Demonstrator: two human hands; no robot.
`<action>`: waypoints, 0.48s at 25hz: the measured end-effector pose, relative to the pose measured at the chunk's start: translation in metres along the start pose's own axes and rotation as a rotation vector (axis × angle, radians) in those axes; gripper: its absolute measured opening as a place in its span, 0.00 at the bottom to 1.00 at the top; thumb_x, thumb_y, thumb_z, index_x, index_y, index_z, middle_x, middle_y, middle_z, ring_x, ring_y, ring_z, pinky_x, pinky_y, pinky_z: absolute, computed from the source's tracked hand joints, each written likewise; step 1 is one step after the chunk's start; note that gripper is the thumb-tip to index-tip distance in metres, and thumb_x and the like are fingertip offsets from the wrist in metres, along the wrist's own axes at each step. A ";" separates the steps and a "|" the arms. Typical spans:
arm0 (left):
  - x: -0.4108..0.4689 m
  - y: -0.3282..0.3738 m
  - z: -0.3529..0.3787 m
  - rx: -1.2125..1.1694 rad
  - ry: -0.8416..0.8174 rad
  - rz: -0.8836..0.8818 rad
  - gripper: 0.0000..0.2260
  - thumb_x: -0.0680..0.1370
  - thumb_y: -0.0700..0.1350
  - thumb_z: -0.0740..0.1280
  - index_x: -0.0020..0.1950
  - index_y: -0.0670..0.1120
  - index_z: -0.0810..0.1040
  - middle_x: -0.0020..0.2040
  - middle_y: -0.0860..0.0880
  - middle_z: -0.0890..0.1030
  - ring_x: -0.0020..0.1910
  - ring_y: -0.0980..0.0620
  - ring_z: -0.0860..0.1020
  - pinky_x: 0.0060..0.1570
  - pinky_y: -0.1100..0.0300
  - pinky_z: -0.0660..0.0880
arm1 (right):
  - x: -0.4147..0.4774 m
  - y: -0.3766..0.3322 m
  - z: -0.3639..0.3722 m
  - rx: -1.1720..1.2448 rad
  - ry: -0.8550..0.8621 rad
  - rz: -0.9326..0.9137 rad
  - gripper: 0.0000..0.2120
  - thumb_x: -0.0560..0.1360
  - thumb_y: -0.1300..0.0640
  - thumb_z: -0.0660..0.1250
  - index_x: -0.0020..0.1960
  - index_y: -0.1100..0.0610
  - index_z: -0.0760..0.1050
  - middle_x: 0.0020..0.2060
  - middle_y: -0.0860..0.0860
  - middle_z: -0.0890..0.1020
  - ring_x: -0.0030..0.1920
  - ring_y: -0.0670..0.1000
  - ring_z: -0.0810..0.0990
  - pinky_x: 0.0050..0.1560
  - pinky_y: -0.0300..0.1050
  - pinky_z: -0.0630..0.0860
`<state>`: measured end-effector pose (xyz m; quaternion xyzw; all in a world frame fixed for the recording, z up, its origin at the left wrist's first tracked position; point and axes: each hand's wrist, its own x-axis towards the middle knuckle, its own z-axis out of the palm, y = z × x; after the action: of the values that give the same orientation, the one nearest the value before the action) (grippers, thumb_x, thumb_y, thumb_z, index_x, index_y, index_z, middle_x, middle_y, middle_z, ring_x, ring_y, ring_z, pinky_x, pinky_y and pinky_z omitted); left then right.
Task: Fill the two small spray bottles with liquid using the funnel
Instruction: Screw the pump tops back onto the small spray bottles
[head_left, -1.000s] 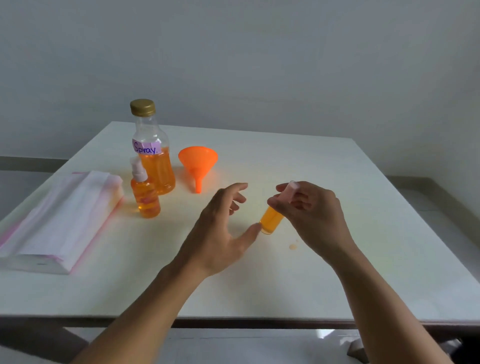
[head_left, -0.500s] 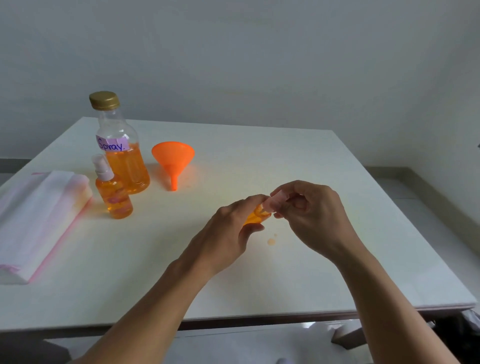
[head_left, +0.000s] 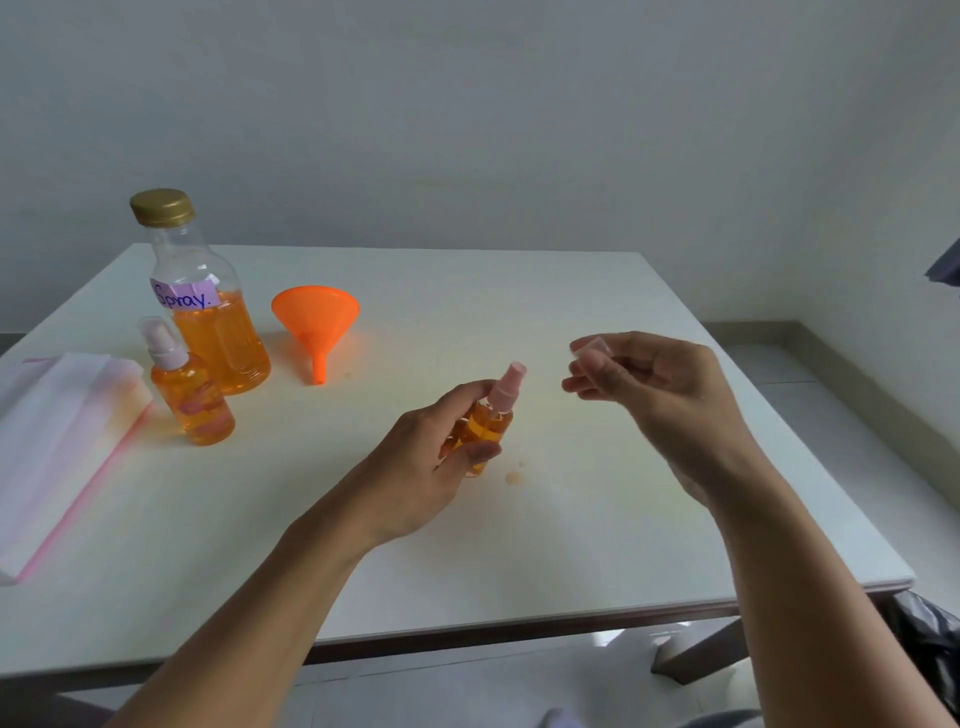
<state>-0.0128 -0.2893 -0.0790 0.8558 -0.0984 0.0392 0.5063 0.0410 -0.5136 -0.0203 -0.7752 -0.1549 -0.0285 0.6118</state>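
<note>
My left hand (head_left: 431, 457) grips a small spray bottle (head_left: 488, 421) of orange liquid above the table's middle, its pink nozzle bare and tilted right. My right hand (head_left: 654, 395) is to its right, apart from it, pinching a small clear cap (head_left: 589, 348) between thumb and fingers. A second small spray bottle (head_left: 189, 389), capped and holding orange liquid, stands at the left. Behind it is a large bottle (head_left: 208, 301) with a gold lid and a "Spray" label, about half full. The orange funnel (head_left: 317, 322) lies on its side beside it.
A folded white and pink cloth (head_left: 57, 441) lies at the table's left edge. Small orange drops (head_left: 514, 475) mark the white table (head_left: 571, 545) just right of the held bottle. A wall rises behind, and the floor drops away on the right.
My left hand took hold of the small bottle. My right hand pulled the clear cap off it and moved right and up, baring the pink nozzle.
</note>
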 end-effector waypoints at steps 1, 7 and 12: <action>-0.001 0.002 0.001 -0.042 -0.007 -0.007 0.23 0.80 0.46 0.66 0.70 0.66 0.65 0.60 0.56 0.79 0.54 0.54 0.80 0.58 0.50 0.78 | 0.002 0.001 -0.005 0.046 0.044 0.011 0.06 0.77 0.57 0.73 0.51 0.59 0.85 0.49 0.52 0.88 0.46 0.54 0.88 0.56 0.56 0.83; -0.003 0.011 0.011 -0.139 -0.053 -0.002 0.34 0.80 0.46 0.65 0.72 0.74 0.49 0.65 0.53 0.71 0.55 0.52 0.81 0.56 0.52 0.80 | 0.003 0.010 -0.017 -0.005 0.137 0.092 0.04 0.76 0.57 0.74 0.50 0.56 0.85 0.48 0.47 0.88 0.44 0.53 0.88 0.56 0.57 0.83; 0.001 0.016 0.014 -0.160 -0.024 0.040 0.33 0.80 0.44 0.65 0.72 0.72 0.51 0.53 0.58 0.74 0.48 0.46 0.82 0.53 0.50 0.81 | 0.002 0.008 -0.012 -0.074 0.119 0.089 0.04 0.76 0.56 0.74 0.49 0.55 0.86 0.46 0.46 0.88 0.41 0.51 0.88 0.54 0.54 0.84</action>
<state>-0.0158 -0.3093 -0.0716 0.8110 -0.1242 0.0311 0.5708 0.0470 -0.5266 -0.0245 -0.8004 -0.0828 -0.0530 0.5914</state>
